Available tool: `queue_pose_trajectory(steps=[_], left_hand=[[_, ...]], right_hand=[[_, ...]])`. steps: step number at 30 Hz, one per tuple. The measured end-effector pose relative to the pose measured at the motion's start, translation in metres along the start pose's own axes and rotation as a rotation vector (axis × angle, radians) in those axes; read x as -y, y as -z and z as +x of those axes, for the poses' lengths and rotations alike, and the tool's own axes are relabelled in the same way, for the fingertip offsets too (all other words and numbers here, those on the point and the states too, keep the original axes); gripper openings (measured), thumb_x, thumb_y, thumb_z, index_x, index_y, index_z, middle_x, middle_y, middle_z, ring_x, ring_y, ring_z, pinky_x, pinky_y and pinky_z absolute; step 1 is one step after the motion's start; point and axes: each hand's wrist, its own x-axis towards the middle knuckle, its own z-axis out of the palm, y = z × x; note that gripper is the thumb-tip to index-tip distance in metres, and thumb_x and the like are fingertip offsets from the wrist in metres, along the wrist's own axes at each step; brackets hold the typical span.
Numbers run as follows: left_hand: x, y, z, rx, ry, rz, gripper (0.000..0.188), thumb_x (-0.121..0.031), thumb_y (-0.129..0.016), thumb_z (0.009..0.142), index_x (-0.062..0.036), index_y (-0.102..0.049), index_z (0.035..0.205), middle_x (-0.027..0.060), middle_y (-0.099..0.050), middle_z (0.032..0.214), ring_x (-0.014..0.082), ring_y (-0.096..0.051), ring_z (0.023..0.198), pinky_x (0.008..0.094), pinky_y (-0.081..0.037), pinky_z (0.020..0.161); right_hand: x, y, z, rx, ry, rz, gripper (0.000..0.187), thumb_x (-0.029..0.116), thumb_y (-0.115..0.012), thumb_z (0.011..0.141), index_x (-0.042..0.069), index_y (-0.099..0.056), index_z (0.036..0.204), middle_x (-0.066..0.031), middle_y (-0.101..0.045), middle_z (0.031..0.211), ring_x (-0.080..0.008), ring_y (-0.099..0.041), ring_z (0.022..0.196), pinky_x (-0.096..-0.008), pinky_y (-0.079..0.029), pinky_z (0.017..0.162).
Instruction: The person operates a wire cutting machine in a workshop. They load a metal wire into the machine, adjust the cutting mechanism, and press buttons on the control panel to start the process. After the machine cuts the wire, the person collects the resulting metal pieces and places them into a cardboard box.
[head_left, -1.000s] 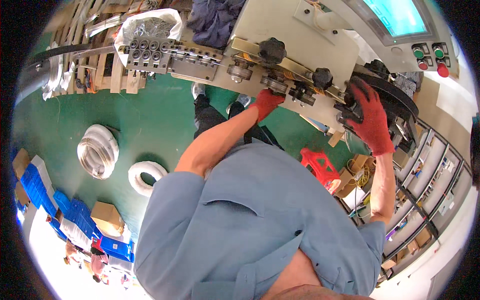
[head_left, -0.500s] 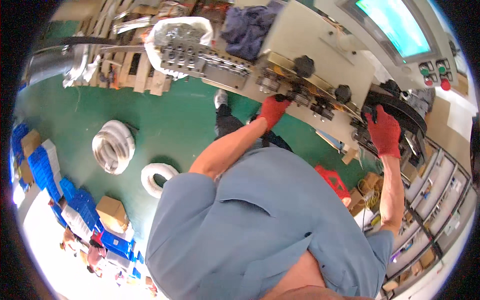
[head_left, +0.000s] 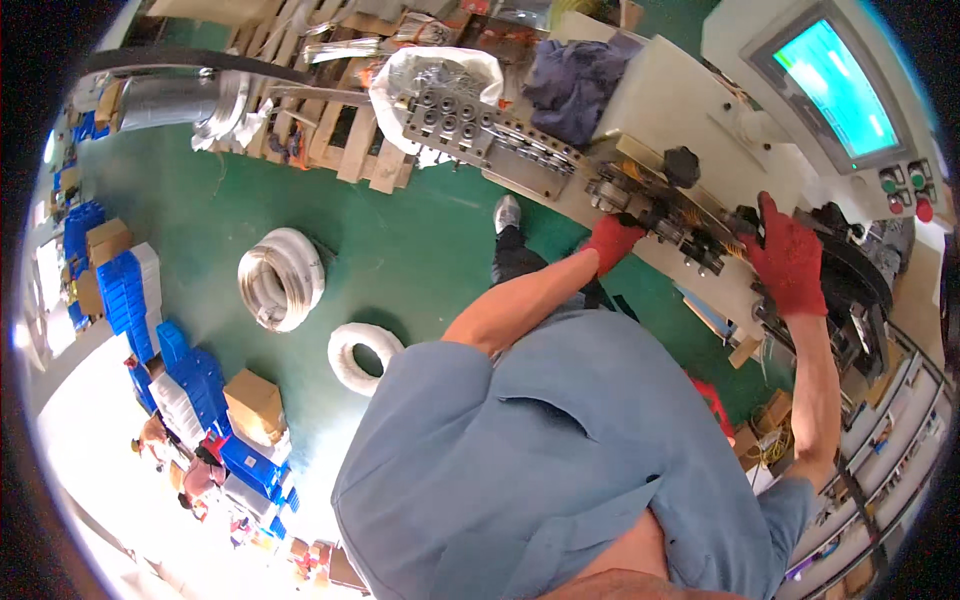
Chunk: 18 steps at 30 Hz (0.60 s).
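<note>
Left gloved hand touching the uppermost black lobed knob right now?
Apart. The head view shows it: the machine's metal parts are visible in the gap between the left hand and the black lobed knob.

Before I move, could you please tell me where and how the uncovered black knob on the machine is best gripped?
Probably by the lobed rim of the black knob, fingers spread around it, coming from above: its bumps should give purchase, it stands proud of the machine, and its top lies uncovered.
</note>
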Motion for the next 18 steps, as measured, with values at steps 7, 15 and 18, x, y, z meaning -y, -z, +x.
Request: queue_pose_trajectory(steps=[7,15,18], left_hand=[[-0.048,0.036,-0.002,0.062,0.192,0.017,0.033,-0.030,-0.067,0.072,0.0008,-0.064,0.085,0.0139,-0.065,0.073,0.0248,-0.064,0.069,0.0406,-0.047,0.061],[-0.061,0.041,-0.008,0.024,0.488,-0.256,0.022,-0.022,-0.070,0.076,-0.0034,-0.066,0.086,0.0067,-0.066,0.073,0.0162,-0.062,0.062,0.0324,-0.048,0.056],[-0.046,0.034,-0.007,0.008,0.448,-0.256,0.022,-0.024,-0.070,0.075,-0.0039,-0.067,0.084,0.0066,-0.066,0.072,0.0173,-0.062,0.062,0.0326,-0.048,0.056]], right_hand=[[-0.009,0.003,-0.008,-0.433,0.573,-0.262,0.070,0.034,-0.069,0.075,0.019,-0.040,0.137,-0.0150,-0.060,0.104,-0.0324,-0.060,0.092,-0.0463,-0.048,0.079],[-0.008,0.013,-0.011,-0.524,0.461,-0.110,0.060,0.035,-0.064,0.080,0.014,-0.045,0.132,-0.0141,-0.063,0.102,-0.0292,-0.063,0.090,-0.0420,-0.051,0.074],[-0.009,0.010,-0.009,-0.466,0.660,-0.377,0.063,0.037,-0.065,0.078,0.012,-0.045,0.132,-0.0154,-0.063,0.102,-0.0302,-0.062,0.091,-0.0423,-0.051,0.075]])
